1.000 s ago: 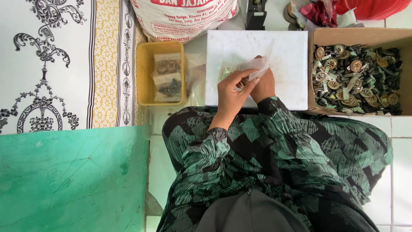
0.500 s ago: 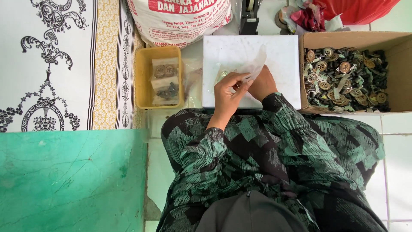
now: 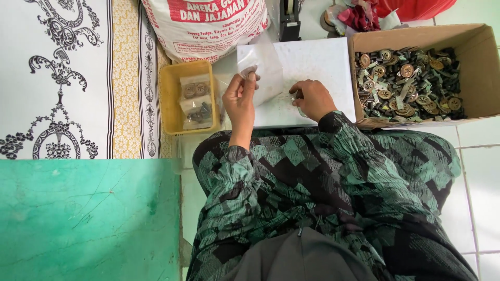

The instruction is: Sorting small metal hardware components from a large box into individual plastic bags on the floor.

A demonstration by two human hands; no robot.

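Bag: a small clear plastic bag (image 3: 265,70), thin and see-through, faintly glossy, with a creased upper edge; it hangs upright over the white board (image 3: 323,62); whether anything is inside it cannot be told
Left hand: the left hand (image 3: 240,101) is raised, thumb and fingertips pinched on the bag's left edge
Right hand: the right hand (image 3: 312,99) lies on the white board, fingers curled over a small clear thing (image 3: 299,106) too hidden to make out; it is apart from the bag
Board: flat and white, resting in front of the person's lap between the tray and the box
Tray: a yellow plastic tray (image 3: 172,104) just left of the left hand, holding small filled clear packets (image 3: 195,101)
Box: a cardboard box (image 3: 476,67) to the right, heaped with small round metal parts (image 3: 406,83)
Sack: a white printed sack (image 3: 203,26) behind the tray
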